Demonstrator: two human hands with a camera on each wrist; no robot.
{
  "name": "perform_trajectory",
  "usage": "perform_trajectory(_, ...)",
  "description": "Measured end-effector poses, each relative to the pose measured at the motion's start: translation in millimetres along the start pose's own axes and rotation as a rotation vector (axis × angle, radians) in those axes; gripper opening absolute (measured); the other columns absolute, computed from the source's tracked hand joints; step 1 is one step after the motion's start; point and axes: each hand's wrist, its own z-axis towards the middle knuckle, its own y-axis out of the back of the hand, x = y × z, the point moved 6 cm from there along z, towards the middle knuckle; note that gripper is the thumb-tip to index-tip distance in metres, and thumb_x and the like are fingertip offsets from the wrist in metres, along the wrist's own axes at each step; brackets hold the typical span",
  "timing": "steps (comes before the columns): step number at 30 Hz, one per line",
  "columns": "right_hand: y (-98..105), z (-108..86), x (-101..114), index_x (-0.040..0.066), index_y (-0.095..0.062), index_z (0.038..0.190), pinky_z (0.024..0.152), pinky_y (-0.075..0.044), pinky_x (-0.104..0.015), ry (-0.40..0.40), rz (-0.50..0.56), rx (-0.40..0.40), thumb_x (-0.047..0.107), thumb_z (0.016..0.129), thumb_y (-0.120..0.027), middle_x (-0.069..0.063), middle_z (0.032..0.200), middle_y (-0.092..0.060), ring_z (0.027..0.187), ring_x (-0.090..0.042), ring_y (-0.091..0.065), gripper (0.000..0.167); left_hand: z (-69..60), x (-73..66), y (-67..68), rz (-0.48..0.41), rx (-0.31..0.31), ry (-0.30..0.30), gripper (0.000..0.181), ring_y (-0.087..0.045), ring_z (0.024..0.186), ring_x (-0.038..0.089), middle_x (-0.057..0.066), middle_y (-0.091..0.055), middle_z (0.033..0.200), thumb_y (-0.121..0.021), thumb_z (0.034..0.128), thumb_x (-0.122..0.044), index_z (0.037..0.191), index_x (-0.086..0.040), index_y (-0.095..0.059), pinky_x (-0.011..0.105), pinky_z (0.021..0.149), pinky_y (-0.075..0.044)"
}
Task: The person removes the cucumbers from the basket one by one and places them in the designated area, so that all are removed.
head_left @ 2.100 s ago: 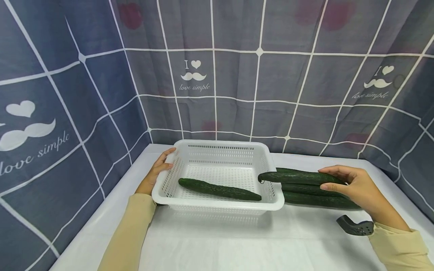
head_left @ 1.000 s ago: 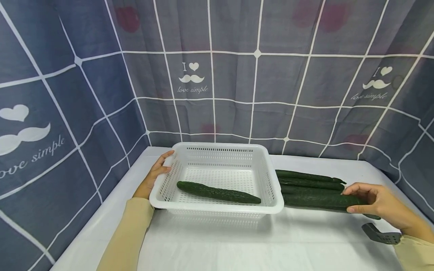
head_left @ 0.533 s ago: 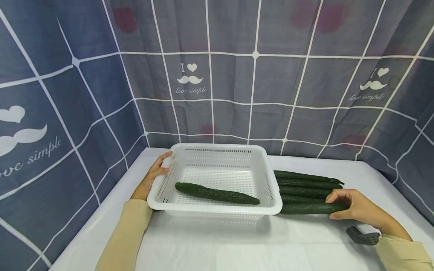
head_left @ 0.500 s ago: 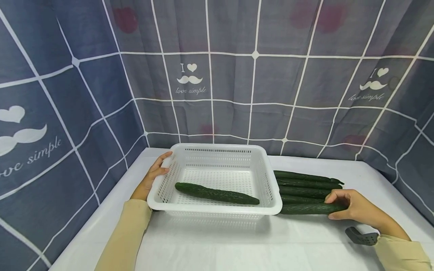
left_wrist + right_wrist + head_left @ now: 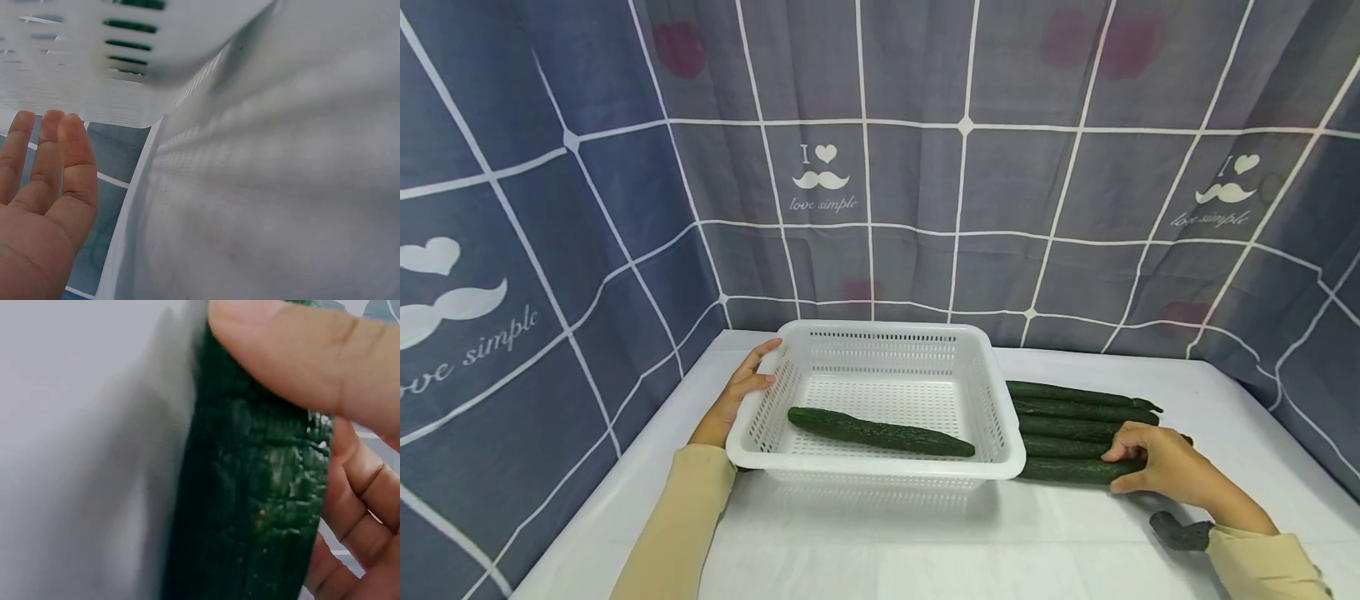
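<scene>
A white perforated plastic basket (image 5: 880,471) stands on the table with one dark green cucumber (image 5: 880,433) lying in it. My left hand (image 5: 735,400) holds the basket's left side, thumb and a finger at the rim. The left wrist view shows three nearly straight fingers (image 5: 78,165) beside the basket wall. Several cucumbers (image 5: 1075,408) lie side by side right of the basket, their left ends hidden behind it. My right hand (image 5: 1161,467) grips the nearest cucumber (image 5: 1067,471) between thumb and fingers. Close up, this cucumber (image 5: 250,487) fills the space between thumb and fingers.
A white cloth (image 5: 865,550) covers the table. Grey-blue checked curtains (image 5: 917,183) hang behind and along both sides. A dark curved piece (image 5: 1180,531) sits at the right wrist, by the sleeve.
The right hand set a cucumber down in the row, took the nearest cucumber, and has shifted left along it. The left hand stays at the basket.
</scene>
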Motion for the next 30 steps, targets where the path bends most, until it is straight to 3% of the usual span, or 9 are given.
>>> perform_trajectory(5, -3, 2.4, 2, 0.021, -0.073, 0.086, 0.062, -0.044, -0.025, -0.046, -0.060, 0.032, 0.010, 0.063, -0.102, 0.020, 0.085, -0.058, 0.076, 0.004, -0.048, 0.038, 1.7, -0.6, -0.8, -0.005, 0.012, -0.019, 0.060, -0.067, 0.109, 0.013, 0.003, -0.059, 0.136, -0.040, 0.0980, 0.004, 0.147, -0.027, -0.057, 0.025, 0.087, -0.059)
perform_trajectory(13, 0, 1.9, 0, 0.015, -0.078, 0.093, 0.064, -0.045, -0.026, -0.010, -0.062, 0.052, 0.013, 0.066, -0.100, 0.020, 0.086, -0.060, 0.077, 0.003, -0.049, 0.035, 1.1, 0.0, 0.6, 0.003, -0.015, -0.029, 0.060, -0.066, 0.111, 0.013, 0.002, -0.058, 0.137, -0.042, 0.0970, 0.005, 0.144, -0.028, -0.058, 0.025, 0.088, -0.058)
perform_trajectory(19, 5, -0.3, 3, 0.008, -0.079, 0.100, 0.063, -0.046, -0.024, 0.028, -0.004, 0.022, 0.003, 0.073, -0.095, 0.017, 0.090, -0.063, 0.078, 0.001, -0.052, 0.032, 2.2, -0.3, -0.3, 0.020, 0.039, -0.087, 0.063, -0.067, 0.111, 0.013, 0.001, -0.061, 0.134, -0.039, 0.0967, 0.009, 0.146, -0.026, -0.058, 0.025, 0.089, -0.058)
perform_trajectory(24, 13, 6.0, 10, 0.004, -0.078, 0.109, 0.070, -0.052, -0.020, 0.003, 0.057, -0.019, -0.001, 0.084, -0.087, 0.015, 0.101, -0.071, 0.087, 0.002, -0.062, 0.027, 1.5, -1.2, -0.9, 0.025, 0.052, -0.085, 0.063, -0.067, 0.112, 0.013, 0.002, -0.059, 0.136, -0.039, 0.0977, 0.008, 0.146, -0.027, -0.057, 0.025, 0.089, -0.058)
perform_trajectory(30, 21, 22.4, 19, -0.002, -0.074, 0.123, 0.077, -0.057, -0.021, -0.025, 0.261, 0.028, -0.006, 0.094, -0.076, 0.016, 0.117, -0.074, 0.099, 0.000, -0.069, 0.028, 1.4, -3.3, -2.0, 0.035, 0.027, -0.078, 0.062, -0.065, 0.114, 0.013, 0.002, -0.057, 0.137, -0.040, 0.0973, 0.008, 0.145, -0.027, -0.057, 0.026, 0.090, -0.058)
